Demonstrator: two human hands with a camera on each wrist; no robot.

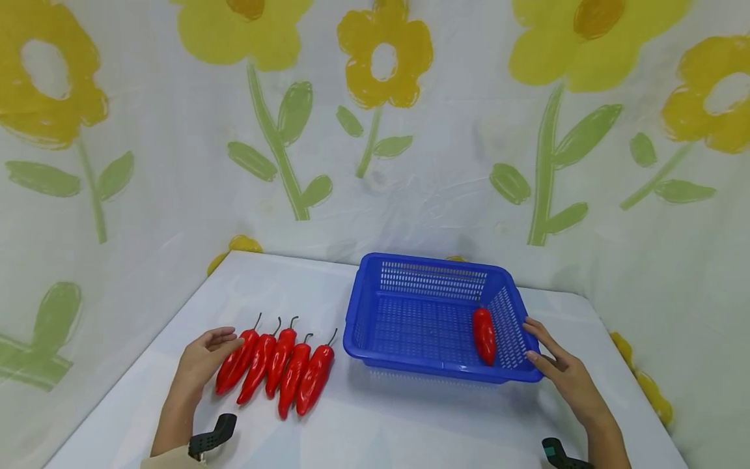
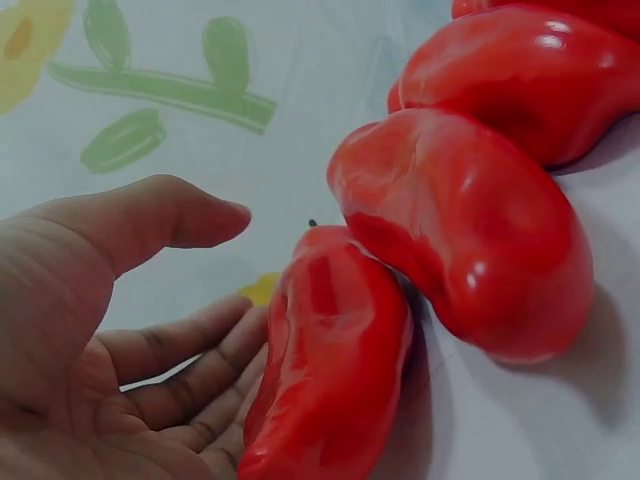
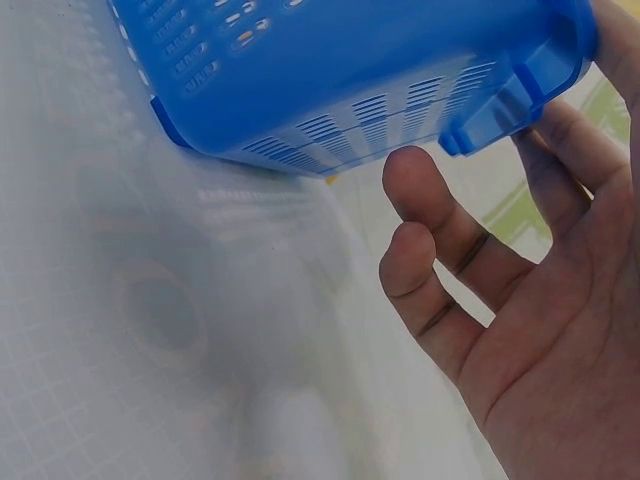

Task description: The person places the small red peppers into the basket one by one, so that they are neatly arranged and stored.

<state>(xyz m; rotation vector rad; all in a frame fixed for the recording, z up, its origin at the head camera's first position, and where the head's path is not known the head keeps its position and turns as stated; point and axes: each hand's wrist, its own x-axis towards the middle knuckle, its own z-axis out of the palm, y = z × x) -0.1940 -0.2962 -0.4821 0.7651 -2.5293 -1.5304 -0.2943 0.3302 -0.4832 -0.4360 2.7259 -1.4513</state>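
Note:
In the head view my left hand point(image 1: 205, 355) is beside the leftmost red pepper point(image 1: 237, 363), its thumb reaching over the pepper's edge. The left wrist view shows that hand's thumb and fingers point(image 2: 165, 375) spread apart, with the red pepper point(image 2: 335, 350) close by the fingertips and nothing gripped. Several long red peppers with dark stems lie side by side in a row on the table. My right hand point(image 1: 565, 378) holds the right rim of a blue plastic basket point(image 1: 433, 370). One red pepper point(image 1: 484, 336) lies inside, near the basket's right wall. In the right wrist view, two fingers point(image 3: 415, 185) hang below the rim.
The white table point(image 1: 375, 430) carries the row of peppers at left and the basket at centre right. Behind it hangs a white sheet point(image 1: 445, 130) printed with yellow flowers. A black wrist device point(image 1: 213, 435) sits on the left wrist, another point(image 1: 559, 454) near the right.

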